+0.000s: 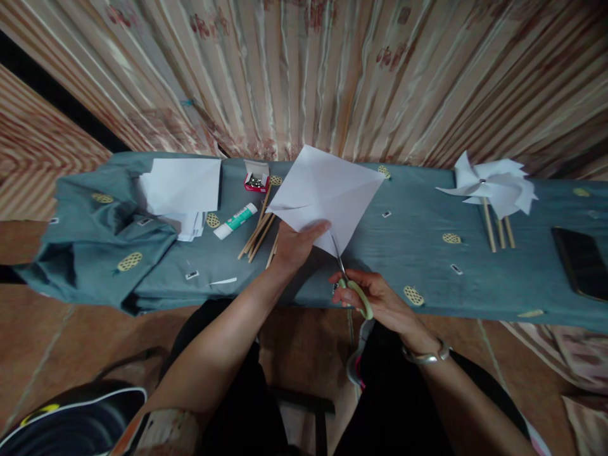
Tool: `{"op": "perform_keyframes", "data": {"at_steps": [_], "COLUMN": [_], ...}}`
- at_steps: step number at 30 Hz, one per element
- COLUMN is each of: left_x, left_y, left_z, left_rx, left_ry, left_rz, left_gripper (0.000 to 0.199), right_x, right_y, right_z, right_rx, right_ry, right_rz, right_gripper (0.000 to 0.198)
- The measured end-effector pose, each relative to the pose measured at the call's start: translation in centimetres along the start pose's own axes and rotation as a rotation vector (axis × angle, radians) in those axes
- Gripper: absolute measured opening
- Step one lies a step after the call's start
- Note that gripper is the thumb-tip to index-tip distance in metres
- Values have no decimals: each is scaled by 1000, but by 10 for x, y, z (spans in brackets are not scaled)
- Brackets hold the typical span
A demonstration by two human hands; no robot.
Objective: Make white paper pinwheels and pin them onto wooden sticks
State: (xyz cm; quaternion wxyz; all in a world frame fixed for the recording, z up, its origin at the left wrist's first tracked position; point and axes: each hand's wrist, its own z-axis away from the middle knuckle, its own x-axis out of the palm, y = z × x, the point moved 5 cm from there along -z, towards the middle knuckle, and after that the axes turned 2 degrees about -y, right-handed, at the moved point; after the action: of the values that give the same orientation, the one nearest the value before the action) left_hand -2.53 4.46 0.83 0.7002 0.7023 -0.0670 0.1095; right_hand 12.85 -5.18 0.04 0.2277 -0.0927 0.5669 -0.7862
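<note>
A square sheet of white paper [332,183] is held up over the table with one corner toward me. It has fold creases and a slit running in from its left corner. My left hand [297,244] grips its lower left edge, thumb on top and the other fingers hidden beneath. In my right hand [363,291] is a pair of scissors [357,292] with light green handles, my fingers through the loops. The scissor blades point up and meet the paper near its lowest corner.
Wooden sticks [256,237], a glue stick [236,220], a small red box of metal pins [256,177] and a stack of white paper [186,185] lie to the left. On the right are white paper pinwheels [494,183] on sticks and a black phone [582,261]. A curtain [323,76] hangs behind the table.
</note>
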Motion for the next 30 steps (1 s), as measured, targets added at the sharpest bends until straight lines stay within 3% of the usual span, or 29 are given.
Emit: {"op": "perform_keyframes", "data": {"at_steps": [18,30], "left_x": [-4,-6], "left_y": [1,-2], "left_z": [-2,-5], "left_rx": [35,57], "left_ry": [23,19], "left_rz": [36,80], "left_gripper": [36,41], "right_x": [5,8], "right_y": [7,9], "right_z": [-4,-5], "right_rx": [17,111], "right_ry": [72,120], "right_rz": [-126,-265], "right_gripper": [52,55]}}
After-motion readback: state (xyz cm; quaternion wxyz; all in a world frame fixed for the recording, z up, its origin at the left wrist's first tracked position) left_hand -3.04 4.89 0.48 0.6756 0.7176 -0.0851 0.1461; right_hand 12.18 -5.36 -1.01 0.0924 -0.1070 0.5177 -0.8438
